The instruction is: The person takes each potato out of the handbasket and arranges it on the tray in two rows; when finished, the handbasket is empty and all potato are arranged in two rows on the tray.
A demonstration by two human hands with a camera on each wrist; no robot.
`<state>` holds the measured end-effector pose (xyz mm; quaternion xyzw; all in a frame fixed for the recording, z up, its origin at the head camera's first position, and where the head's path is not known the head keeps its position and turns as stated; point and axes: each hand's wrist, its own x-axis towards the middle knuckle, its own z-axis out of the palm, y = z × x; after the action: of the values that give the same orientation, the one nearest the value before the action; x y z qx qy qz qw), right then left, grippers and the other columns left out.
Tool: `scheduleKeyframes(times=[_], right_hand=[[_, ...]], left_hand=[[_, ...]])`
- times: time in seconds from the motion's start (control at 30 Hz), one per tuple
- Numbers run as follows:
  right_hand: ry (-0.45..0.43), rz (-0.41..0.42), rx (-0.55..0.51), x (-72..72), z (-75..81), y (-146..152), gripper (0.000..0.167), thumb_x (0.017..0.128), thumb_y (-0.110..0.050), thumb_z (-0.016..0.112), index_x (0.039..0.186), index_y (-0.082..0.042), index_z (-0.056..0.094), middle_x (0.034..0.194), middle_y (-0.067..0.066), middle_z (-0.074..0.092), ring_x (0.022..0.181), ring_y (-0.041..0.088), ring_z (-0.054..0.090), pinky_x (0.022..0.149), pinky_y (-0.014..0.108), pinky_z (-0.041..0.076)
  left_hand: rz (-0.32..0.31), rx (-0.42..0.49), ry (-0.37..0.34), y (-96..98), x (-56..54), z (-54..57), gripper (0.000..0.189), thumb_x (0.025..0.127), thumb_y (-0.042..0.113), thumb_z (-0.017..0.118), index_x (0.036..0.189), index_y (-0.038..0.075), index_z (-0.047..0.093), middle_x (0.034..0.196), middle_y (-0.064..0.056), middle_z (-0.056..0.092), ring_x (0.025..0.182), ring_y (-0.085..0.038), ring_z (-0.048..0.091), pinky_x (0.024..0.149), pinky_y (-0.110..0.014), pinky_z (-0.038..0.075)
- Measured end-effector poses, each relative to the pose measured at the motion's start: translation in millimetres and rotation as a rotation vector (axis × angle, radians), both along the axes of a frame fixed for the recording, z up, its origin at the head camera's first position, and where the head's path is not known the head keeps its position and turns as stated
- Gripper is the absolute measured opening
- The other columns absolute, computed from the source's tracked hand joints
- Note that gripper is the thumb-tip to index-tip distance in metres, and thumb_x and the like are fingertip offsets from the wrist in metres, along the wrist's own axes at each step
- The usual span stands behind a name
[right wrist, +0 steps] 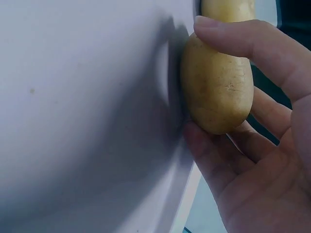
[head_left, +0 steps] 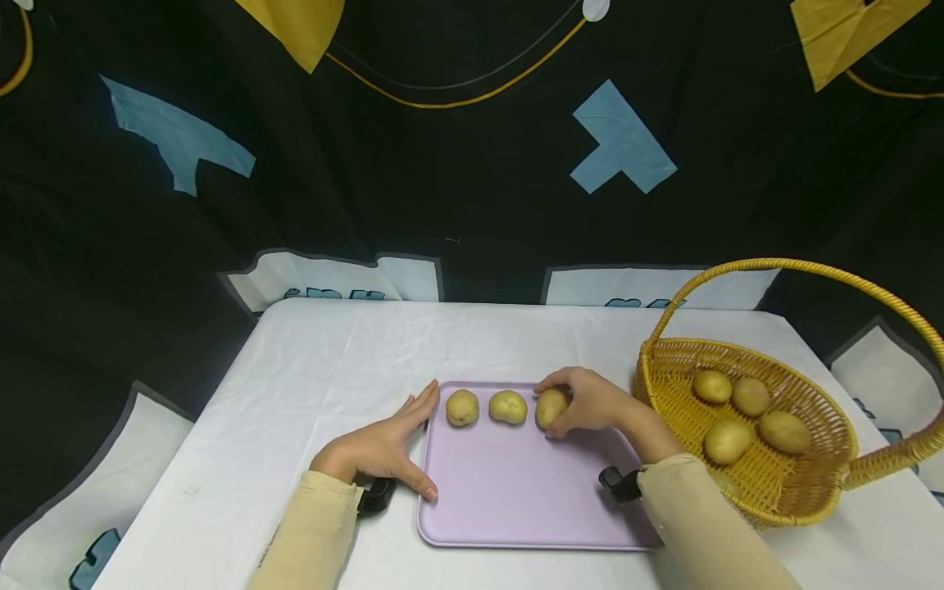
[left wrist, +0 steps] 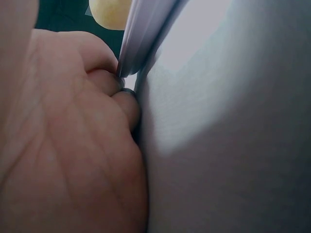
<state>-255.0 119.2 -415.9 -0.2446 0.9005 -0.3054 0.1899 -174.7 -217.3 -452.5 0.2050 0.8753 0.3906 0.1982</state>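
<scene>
My right hand (head_left: 592, 401) holds a potato (head_left: 548, 407) at the lilac tray's far right part. The right wrist view shows the thumb on one side of this potato (right wrist: 216, 87) and fingers on the other, close against the tray surface. Two more potatoes, one at the far left (head_left: 462, 407) and one in the middle (head_left: 508, 406), lie in a row with it along the tray's far edge. My left hand (head_left: 383, 447) rests at the left edge of the tray (head_left: 516, 500), fingers extended forward and thumb spread toward the rim.
A yellow wicker basket (head_left: 807, 512) with a tall arched handle stands right of the tray, several potatoes inside. White cloth (head_left: 317, 360) covers the table. Behind hangs a black curtain (head_left: 442, 188) with blue and yellow patches.
</scene>
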Motion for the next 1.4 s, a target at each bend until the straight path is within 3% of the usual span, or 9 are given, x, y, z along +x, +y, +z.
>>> scheduleKeyframes(times=[0.63,0.9,1.23,1.4], right_hand=[[0.010,0.000,0.006,2.1,2.3,2.1,0.067,0.065,-0.012,0.094,0.126,-0.010,0.068,0.128,0.008,0.061,0.107,0.022,0.056,0.097,0.044,0.048],[0.052,0.053,-0.010,3.9,10.4,9.9,0.070,0.065,-0.014,0.095,0.128,-0.006,0.066,0.124,0.010,0.064,0.114,0.029,0.057,0.101,0.050,0.045],[0.035,0.077,-0.097,9.4,38.4,36.6,0.069,0.072,-0.015,0.091,0.134,-0.004,0.062,0.138,0.015,0.057,0.129,0.043,0.047,0.102,0.055,0.046],[0.030,0.083,-0.103,11.7,58.4,55.9,0.069,0.074,-0.020,0.091,0.135,-0.007,0.062,0.139,0.013,0.057,0.126,0.038,0.051,0.099,0.050,0.050]], left_hand=[[0.002,0.002,0.000,-0.1,0.7,0.1,0.147,0.057,0.041,0.098,0.162,0.008,0.001,0.168,-0.006,-0.008,0.151,-0.037,-0.009,0.119,-0.055,0.004],[0.000,0.001,0.003,-0.3,1.3,0.2,0.147,0.057,0.041,0.098,0.162,0.008,0.001,0.168,-0.007,-0.008,0.151,-0.037,-0.009,0.119,-0.055,0.004],[0.004,-0.007,0.003,-0.6,0.6,-0.5,0.148,0.057,0.042,0.098,0.162,0.008,0.000,0.168,-0.006,-0.008,0.151,-0.038,-0.008,0.119,-0.056,0.004],[0.005,-0.002,0.001,0.3,0.3,-0.8,0.148,0.057,0.041,0.098,0.162,0.009,0.000,0.168,-0.006,-0.008,0.151,-0.037,-0.009,0.119,-0.056,0.004]])
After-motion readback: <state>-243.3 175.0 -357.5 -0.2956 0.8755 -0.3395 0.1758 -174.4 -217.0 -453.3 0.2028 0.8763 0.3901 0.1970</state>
